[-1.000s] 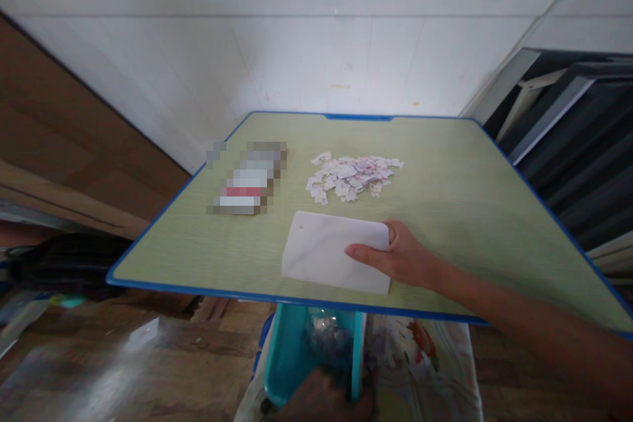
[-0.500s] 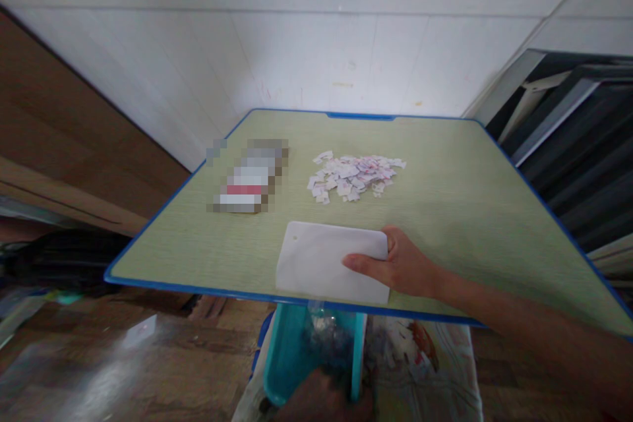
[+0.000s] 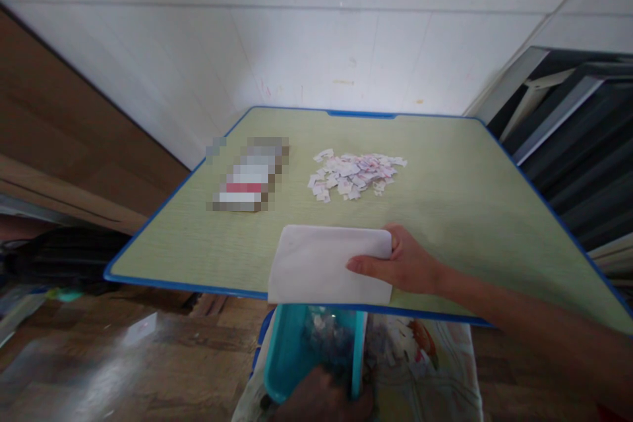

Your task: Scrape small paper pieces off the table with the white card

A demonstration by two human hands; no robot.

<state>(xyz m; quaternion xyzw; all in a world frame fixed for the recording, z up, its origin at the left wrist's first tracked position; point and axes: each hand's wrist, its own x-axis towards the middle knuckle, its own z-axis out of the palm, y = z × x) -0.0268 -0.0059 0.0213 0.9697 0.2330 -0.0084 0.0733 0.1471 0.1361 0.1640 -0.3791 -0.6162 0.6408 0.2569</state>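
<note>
My right hand (image 3: 408,260) is closed on the right end of a flat white rectangular piece with rounded upper corners (image 3: 326,264), thumb on top and fingers behind it. The piece lies at the front edge of the table; I cannot tell whether it is a sheet or a pouch. Below the table edge, my left hand (image 3: 321,399) reaches into a teal plastic basin (image 3: 284,369). That hand is dark and blurred, its fingers hard to make out. Small shiny bits, too blurred to name, lie in the basin. A heap of small printed paper pieces (image 3: 356,175) is farther back on the table.
The green tabletop (image 3: 455,211) has a blue rim. A blurred-out flat item (image 3: 250,175) rests on its left side. Dark folded frames (image 3: 583,145) lean at the right, and a brown wooden panel (image 3: 74,112) stands at the left. Patterned cloth (image 3: 420,369) lies under the basin.
The white piece has shifted slightly left and toward me at its left end; the small hole in its upper left corner no longer shows. My right hand keeps its grip.
</note>
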